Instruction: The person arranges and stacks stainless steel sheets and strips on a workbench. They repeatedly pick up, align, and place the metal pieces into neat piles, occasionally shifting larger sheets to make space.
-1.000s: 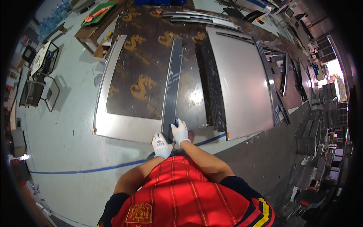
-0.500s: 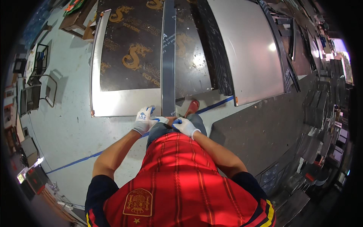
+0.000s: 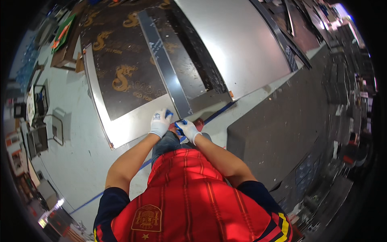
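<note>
Both my hands wear white gloves with blue palms. My left hand [image 3: 161, 122] is at the near edge of a silver-rimmed panel [image 3: 133, 127], just left of a long dark grey strip's near end. Its fingers are curled, and what they hold, if anything, is hidden. My right hand [image 3: 188, 130] is closed close beside it, thumb and fingers drawn together at the strip's near corner; I cannot make out what is between them. The dark grey strip [image 3: 171, 78] lies lengthwise over a dark board [image 3: 133, 58] with gold dragon prints.
To the right lie a large silver sheet [image 3: 240, 44] and a dark grey panel surface [image 3: 278, 121]. A metal-framed chair [image 3: 56, 129] stands at left, below a brown wooden table [image 3: 66, 54]. Blue tape [image 3: 217, 113] runs along the floor.
My view has turned, so the strip and boards now slant toward the upper left. Both hands have moved forward to the strip's near end, the left one closer to it.
</note>
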Available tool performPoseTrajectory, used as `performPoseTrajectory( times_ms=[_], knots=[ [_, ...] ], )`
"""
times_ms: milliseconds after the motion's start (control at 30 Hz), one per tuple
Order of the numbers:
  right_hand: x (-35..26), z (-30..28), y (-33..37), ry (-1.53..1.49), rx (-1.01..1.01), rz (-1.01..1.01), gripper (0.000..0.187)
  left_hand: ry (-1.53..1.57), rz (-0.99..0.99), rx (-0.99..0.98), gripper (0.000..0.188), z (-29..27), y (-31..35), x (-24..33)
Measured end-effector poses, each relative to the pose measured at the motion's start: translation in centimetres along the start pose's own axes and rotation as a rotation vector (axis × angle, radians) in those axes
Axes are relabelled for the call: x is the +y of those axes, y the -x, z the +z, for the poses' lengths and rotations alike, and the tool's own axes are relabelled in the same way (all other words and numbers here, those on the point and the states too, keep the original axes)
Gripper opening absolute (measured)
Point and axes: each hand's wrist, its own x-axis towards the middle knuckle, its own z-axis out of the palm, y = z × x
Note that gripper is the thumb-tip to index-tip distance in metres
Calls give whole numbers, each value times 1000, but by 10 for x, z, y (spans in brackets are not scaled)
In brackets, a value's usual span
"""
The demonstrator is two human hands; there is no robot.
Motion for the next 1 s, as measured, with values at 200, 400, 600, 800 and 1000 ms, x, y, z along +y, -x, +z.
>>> performPoseTrajectory(
  times_ms=[200, 400, 600, 800, 1000],
  knots=[
    [-1, 30, -9, -202, 193, -45, 16, -514, 893, -132, 94, -72, -72, 61],
    [-7, 52, -10, -211, 371, 0, 19, -816, 1176, -552, 109, -66, -127, 95],
    [-11, 54, -2, -221, 368, -92, 26, -724, 1242, -497, 93, -59, -139, 81],
    [-12, 59, 0, -215, 409, -144, 29, -723, 1217, -510, 96, -56, -146, 77],
    [-3, 49, 6, -81, 401, -254, 34, -821, 1238, -428, 116, -54, -145, 77]
  ],
)
